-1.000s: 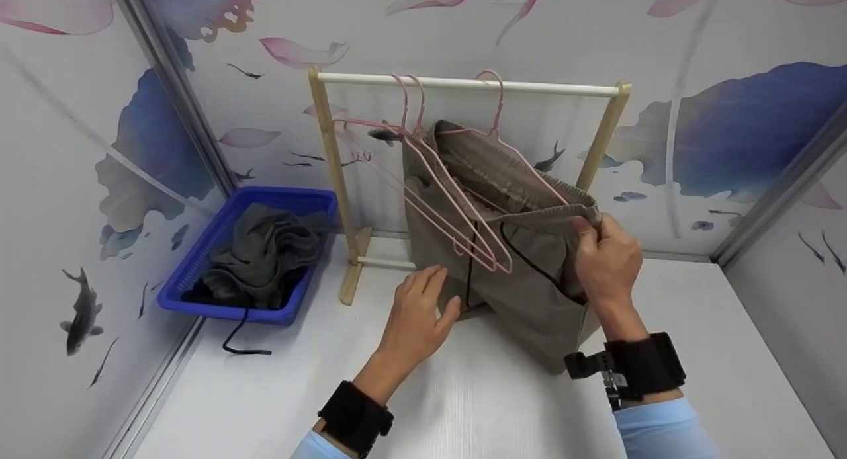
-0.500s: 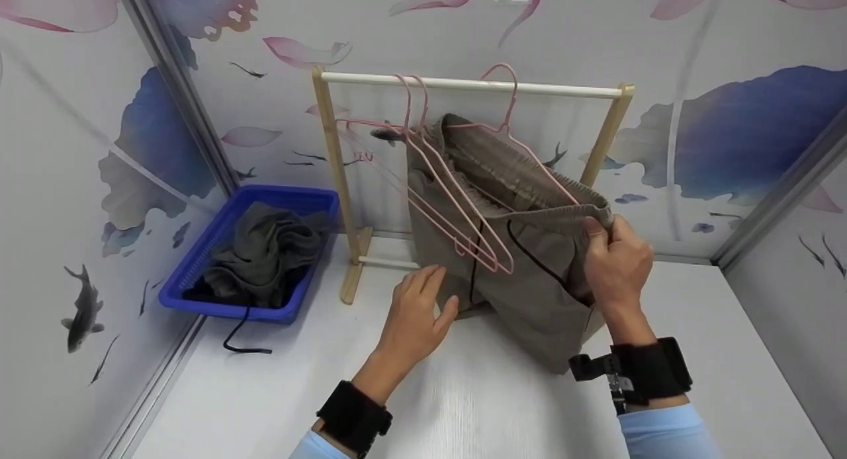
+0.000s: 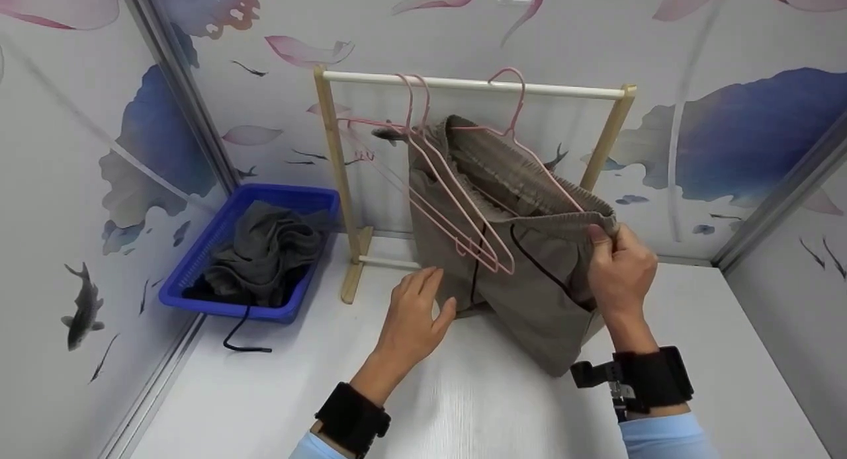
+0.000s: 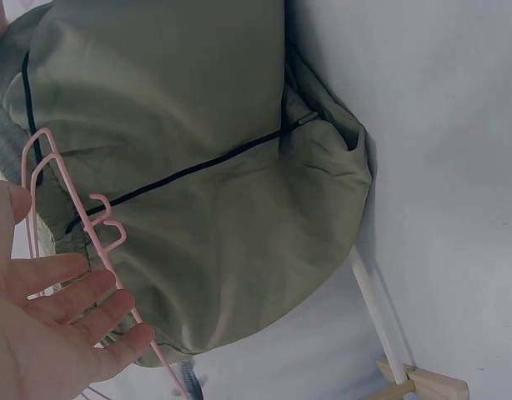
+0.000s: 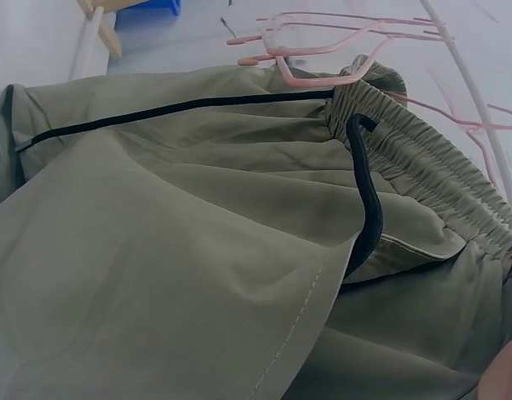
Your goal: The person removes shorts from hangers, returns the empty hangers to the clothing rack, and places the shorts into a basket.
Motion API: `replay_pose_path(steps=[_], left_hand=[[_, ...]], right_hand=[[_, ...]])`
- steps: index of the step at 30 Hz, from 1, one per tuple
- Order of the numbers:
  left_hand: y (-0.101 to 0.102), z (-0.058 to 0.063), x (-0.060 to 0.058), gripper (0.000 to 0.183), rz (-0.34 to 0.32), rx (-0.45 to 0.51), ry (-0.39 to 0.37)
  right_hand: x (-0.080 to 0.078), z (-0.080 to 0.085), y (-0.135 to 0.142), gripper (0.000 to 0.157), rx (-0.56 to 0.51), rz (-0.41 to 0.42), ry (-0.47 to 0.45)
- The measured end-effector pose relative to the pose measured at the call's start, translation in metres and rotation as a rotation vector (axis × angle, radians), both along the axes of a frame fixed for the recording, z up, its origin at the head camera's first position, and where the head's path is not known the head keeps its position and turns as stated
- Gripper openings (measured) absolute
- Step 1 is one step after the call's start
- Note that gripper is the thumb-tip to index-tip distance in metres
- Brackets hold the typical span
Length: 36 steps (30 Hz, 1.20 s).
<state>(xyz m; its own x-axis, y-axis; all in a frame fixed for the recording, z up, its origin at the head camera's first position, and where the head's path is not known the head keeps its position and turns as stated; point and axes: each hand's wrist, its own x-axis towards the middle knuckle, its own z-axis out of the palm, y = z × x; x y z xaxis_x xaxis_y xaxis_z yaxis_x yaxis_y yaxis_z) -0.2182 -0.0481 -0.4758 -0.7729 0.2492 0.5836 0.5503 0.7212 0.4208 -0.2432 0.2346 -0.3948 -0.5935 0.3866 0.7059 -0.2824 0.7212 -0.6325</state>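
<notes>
Brownish-grey drawstring shorts [image 3: 523, 307] hang tilted under the rail, their elastic waistband [image 5: 439, 179] gaping. Inside the waistband sits a pink hanger [image 3: 539, 165], its hook at the rail. With thumb and curled fingers, my right hand [image 3: 622, 270] pinches the waistband's right end. My left hand [image 3: 413, 317] is held low by the left side of the shorts, fingers extended and gripping nothing. Two more pink hangers [image 3: 456, 194] dangle in front of the shorts. In the left wrist view, their bars pass close behind my left fingers [image 4: 64, 304]; contact cannot be told.
A wooden rack with a white rail [image 3: 562, 88] stands on the white table [image 3: 423, 413]. To its left, a blue basket [image 3: 178, 300] holds a crumpled dark grey garment [image 3: 265, 247], a black cord hanging over the rim. Patterned walls enclose the table at the back and sides.
My right hand has drawn the waistband's end rightward and slightly down. The hanger inside has shifted right along the rail, its hook rising a little, then lowering. My left hand has barely moved.
</notes>
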Motion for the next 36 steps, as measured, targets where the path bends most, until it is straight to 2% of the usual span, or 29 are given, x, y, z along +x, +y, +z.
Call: replay_pose_path(steps=[13,28,36], left_hand=[[-0.005,-0.002,0.000,0.047,0.013,0.009,-0.037],[-0.007,-0.002,0.003,0.046,0.012,0.019,-0.049],[-0.008,-0.004,0.003,0.045,0.008,0.024,-0.020]], right_hand=[[0.005,-0.016,0.003,0.039,-0.022,0.012,0.030],[0.013,-0.044,0.008,0.038,-0.064,0.034,0.010],[0.015,-0.057,0.011,0.037,-0.078,0.050,0.005]])
